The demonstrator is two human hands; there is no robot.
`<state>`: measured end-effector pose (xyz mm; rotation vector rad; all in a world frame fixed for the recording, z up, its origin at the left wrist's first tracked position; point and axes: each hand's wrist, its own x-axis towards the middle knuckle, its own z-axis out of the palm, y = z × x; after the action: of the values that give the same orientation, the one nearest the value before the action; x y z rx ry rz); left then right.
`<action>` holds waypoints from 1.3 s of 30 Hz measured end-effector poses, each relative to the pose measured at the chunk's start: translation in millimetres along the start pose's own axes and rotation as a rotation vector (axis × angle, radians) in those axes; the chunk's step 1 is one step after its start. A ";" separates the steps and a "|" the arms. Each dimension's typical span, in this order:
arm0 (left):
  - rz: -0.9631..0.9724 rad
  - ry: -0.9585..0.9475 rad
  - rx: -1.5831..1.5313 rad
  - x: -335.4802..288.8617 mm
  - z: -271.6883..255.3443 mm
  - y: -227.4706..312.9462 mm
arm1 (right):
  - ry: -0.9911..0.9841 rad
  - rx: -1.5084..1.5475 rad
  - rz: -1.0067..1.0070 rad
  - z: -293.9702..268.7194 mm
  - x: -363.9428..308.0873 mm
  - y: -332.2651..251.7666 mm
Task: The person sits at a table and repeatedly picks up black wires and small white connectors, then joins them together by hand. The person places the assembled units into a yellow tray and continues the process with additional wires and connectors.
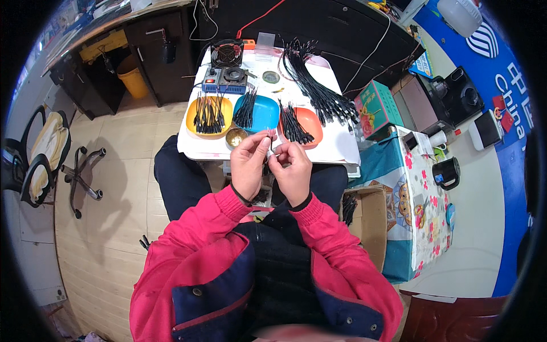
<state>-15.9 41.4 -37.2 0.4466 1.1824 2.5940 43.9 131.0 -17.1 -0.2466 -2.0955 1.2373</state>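
Observation:
My left hand (251, 162) and my right hand (292, 168) meet over the near edge of the white table. Both pinch a short dark wire lead (270, 146) between thumb and fingertips, its thin reddish ends pointing up. Just beyond the hands are three square dishes: yellow (190, 121), blue (273, 107) and orange (318, 126). Black wire leads lie in bundles in the yellow dish (209, 117), the blue dish (246, 109) and the orange dish (295, 126). A small round metal tin (236, 137) with yellowish contents stands beside my left hand.
Behind the dishes sit a blue device (224, 85) with a knob and a black fan (227, 54). A large bundle of black cables (322, 94) spreads across the table's right side. To the right are a green box (377, 110), a cardboard box (367, 219) and a black mug (446, 173).

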 end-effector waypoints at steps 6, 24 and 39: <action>-0.023 -0.067 0.090 -13.7 -1.4 9.7 | -0.097 0.014 -0.114 -16.3 -7.2 -8.1; -0.145 -0.264 0.179 -24.4 -8.5 18.9 | -0.271 0.845 0.281 -30.1 2.1 12.7; -0.570 -0.441 0.145 -18.2 -38.6 12.8 | -0.499 0.897 0.559 -41.2 -7.0 57.1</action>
<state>-15.1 0.4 -54.6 0.5739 1.1349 1.8206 65.7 186.8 -54.7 -0.1104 -1.6421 2.6545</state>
